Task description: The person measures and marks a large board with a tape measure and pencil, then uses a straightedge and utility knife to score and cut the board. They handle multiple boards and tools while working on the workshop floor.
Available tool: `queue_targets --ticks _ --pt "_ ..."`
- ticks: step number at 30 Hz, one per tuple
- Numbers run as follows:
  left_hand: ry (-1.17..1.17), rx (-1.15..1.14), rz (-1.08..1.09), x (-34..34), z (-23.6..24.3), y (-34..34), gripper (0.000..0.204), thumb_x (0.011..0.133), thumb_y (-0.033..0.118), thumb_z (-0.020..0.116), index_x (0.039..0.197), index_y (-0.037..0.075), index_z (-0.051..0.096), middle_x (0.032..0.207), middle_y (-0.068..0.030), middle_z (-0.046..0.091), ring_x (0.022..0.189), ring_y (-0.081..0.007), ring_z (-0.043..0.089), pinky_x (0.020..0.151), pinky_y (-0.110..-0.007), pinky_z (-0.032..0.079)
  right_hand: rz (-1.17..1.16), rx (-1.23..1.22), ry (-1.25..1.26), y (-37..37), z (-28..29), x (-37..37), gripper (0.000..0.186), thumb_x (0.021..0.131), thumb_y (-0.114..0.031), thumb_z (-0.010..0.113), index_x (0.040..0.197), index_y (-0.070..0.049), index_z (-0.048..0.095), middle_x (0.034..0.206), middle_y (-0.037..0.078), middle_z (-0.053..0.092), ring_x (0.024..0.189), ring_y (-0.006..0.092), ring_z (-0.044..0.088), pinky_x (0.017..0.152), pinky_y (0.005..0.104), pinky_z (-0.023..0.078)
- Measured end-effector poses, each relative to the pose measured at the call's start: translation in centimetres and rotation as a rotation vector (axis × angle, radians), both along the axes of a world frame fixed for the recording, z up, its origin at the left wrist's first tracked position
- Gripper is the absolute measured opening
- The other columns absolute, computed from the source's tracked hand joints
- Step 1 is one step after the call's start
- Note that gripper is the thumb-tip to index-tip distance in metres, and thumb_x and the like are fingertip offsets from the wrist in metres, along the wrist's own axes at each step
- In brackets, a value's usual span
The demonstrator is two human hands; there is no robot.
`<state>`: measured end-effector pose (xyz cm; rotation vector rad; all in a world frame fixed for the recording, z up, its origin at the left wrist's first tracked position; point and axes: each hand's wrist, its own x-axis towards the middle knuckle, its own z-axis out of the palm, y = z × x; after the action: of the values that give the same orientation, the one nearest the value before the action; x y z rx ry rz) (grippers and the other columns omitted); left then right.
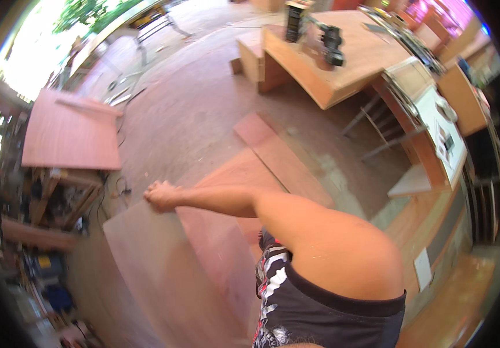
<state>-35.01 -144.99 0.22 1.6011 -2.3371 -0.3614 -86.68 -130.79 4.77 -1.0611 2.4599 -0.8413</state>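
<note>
My right arm reaches across to the left, and my right hand [162,195] is closed on the far edge of a thin brown plywood sheet [169,261]. The fingers curl at the sheet's top edge, near its far right corner. Motion blurs the sheet, and my body hides part of it. Just right of it another reddish plywood sheet [218,249] shows, partly covered. My left hand is out of sight.
Loose boards [282,156] lie on the floor ahead. At left, a reddish panel [73,136] rests on a wooden stand [67,194]. A wooden worktable [348,35] carrying a black tool [332,45] stands at far right. A cable [123,190] trails beside the stand.
</note>
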Motion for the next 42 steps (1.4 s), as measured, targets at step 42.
queue_targets --ticks 42 --pt "0.035 0.236 0.849 23.6 5.3 14.3 0.032 0.073 0.018 0.089 0.082 0.0 0.064 0.077 -0.0127 0.071 0.07 -0.0273 0.068 0.068 -0.042 0.054 0.136 -0.103 0.03 -0.1 -1.3 -1.3 0.047 0.079 -0.02 0.082 0.121 -0.014 0.062 0.126 0.014 0.063 0.125 0.0371 0.052 0.106 0.0445 0.044"
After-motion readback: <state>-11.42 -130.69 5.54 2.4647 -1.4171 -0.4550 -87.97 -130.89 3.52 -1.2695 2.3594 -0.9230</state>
